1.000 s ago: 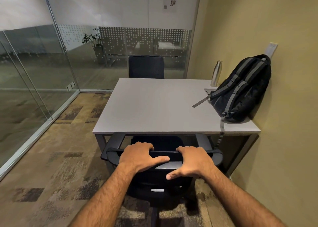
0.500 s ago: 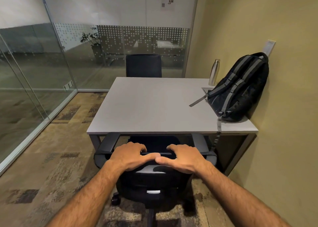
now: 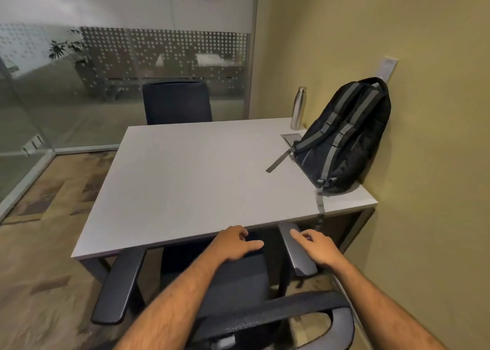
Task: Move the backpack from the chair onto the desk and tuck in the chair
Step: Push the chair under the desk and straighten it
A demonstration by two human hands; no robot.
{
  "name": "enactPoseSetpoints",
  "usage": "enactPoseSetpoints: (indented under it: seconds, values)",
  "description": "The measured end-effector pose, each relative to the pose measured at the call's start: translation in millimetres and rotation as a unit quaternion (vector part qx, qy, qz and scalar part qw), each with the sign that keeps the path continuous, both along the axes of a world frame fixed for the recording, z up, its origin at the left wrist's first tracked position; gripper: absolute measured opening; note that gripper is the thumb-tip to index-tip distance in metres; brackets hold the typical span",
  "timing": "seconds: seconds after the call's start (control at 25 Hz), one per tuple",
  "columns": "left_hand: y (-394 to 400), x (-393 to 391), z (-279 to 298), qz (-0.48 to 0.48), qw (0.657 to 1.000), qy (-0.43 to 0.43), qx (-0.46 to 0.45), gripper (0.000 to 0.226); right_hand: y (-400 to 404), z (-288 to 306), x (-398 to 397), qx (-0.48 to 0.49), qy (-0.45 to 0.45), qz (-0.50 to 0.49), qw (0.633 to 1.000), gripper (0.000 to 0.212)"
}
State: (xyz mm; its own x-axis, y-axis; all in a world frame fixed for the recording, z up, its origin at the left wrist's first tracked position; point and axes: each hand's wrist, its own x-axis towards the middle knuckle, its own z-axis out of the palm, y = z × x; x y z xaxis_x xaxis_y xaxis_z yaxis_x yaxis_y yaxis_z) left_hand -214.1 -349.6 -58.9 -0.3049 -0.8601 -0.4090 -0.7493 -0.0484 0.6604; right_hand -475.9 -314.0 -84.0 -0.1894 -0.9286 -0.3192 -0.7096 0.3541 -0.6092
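The black backpack (image 3: 347,142) with grey straps stands upright on the white desk (image 3: 185,177), leaning on the wall at the desk's right side. One strap hangs over the desk's front edge. The black office chair (image 3: 233,286) is right below me, its seat partly under the desk. My left hand (image 3: 234,245) lies palm down on the chair at the desk's edge. My right hand (image 3: 316,247) rests on the right armrest (image 3: 298,257) with fingers loosely bent. The backrest's top bar (image 3: 278,312) crosses under my forearms.
A steel bottle (image 3: 298,108) stands behind the backpack, beside a cable hatch (image 3: 291,138). A second dark chair (image 3: 177,103) sits at the desk's far side. Glass walls (image 3: 39,97) close the left and back; a yellow wall (image 3: 424,164) runs along the right.
Both hands have left the backrest's top bar and reached forward over it. The chair has rolled toward the desk, and my view has moved closer and higher over it.
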Motion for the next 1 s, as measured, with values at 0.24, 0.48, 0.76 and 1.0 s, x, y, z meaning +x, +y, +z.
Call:
enactPoseSetpoints:
  seconds: [0.24, 0.48, 0.76, 1.0]
  values:
    - [-48.7, -62.6, -61.8, 0.015, 0.996, 0.047, 0.079, 0.077, -30.9, -66.1, -50.4, 0.034, -0.052, -0.121, 0.991, 0.068]
    - [-76.4, -122.9, -133.4, 0.09, 0.979, 0.096, 0.154, 0.08, -82.7, -126.1, -79.5, 0.073, -0.146, -0.158, 0.974, 0.079]
    - [-111.0, -179.3, -200.0, 0.21, 0.94, 0.177, 0.203, 0.073, -134.2, -180.6, -104.0, 0.142, -0.296, -0.122, 0.937, 0.079]
    - [-111.0, -197.3, -225.7, 0.278, 0.889, 0.3, 0.206, 0.025, -141.5, -212.2, -97.5, 0.133, -0.389, -0.142, 0.901, 0.057]
